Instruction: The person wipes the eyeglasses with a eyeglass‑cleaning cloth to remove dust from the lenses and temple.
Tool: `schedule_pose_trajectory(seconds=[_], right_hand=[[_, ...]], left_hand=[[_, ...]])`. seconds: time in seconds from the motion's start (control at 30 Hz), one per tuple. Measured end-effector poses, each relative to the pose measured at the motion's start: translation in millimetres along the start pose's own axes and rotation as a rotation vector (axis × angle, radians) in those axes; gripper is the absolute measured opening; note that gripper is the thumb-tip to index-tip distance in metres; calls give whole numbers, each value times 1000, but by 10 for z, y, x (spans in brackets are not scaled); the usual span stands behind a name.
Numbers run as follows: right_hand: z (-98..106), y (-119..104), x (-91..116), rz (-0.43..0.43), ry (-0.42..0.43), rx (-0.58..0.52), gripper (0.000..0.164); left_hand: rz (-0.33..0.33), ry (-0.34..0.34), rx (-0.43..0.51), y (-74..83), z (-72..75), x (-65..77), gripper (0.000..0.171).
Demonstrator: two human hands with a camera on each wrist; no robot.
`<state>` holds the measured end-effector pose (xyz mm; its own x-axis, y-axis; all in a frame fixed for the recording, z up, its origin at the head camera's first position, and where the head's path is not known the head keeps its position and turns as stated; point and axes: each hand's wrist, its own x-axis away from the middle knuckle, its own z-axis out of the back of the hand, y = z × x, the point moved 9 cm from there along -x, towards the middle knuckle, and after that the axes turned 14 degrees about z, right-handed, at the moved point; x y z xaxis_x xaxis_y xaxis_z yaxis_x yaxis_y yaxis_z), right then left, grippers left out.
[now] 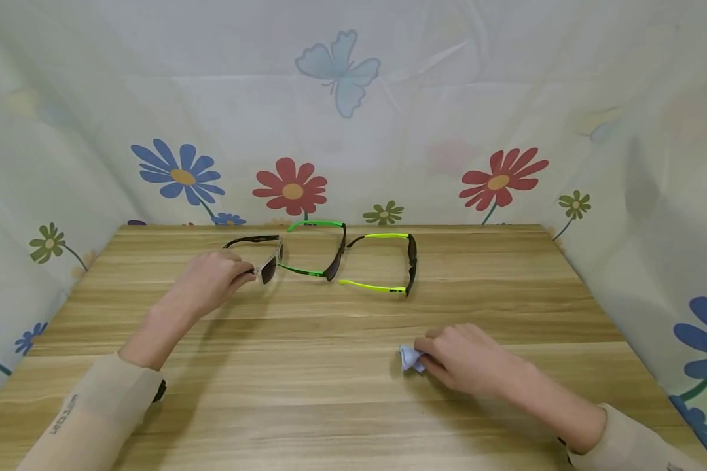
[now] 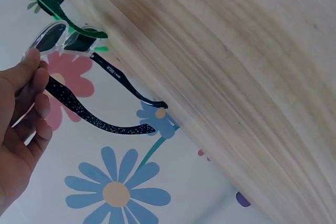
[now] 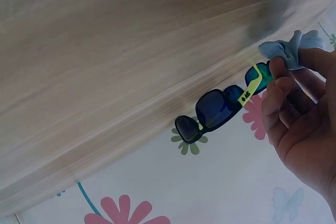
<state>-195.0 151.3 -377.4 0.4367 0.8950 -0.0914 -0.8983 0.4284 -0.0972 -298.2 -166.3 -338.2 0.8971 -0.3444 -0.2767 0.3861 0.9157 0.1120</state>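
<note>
The middle sunglasses (image 1: 333, 267) are lying on the table (image 1: 306, 405), close to its far edge. Just left of them, the left sunglasses (image 1: 269, 269) are facing their lenses toward the middle pair's temple tips; the left hand (image 1: 212, 282), also left of the middle pair, is pinching their nearer side. Just right of the middle pair, the right sunglasses (image 1: 412, 261) are resting on the table, their farther temple tip pointing at the middle pair's front. Before the middle pair and to its right, the right hand (image 1: 471, 361) is gripping the cloth (image 1: 411, 358). Behind the middle pair, the curtain (image 1: 400, 144) is hanging.
</note>
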Motion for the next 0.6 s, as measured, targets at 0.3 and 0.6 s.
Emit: schedule_pose_trajectory(seconds=[0.3, 0.6], right_hand=[[11, 38, 1, -24, 7, -11, 14], [57, 52, 9, -16, 37, -12, 13]], left_hand=[[1, 42, -1, 8, 106, 16, 12], [3, 107, 9, -25, 269, 46, 9]])
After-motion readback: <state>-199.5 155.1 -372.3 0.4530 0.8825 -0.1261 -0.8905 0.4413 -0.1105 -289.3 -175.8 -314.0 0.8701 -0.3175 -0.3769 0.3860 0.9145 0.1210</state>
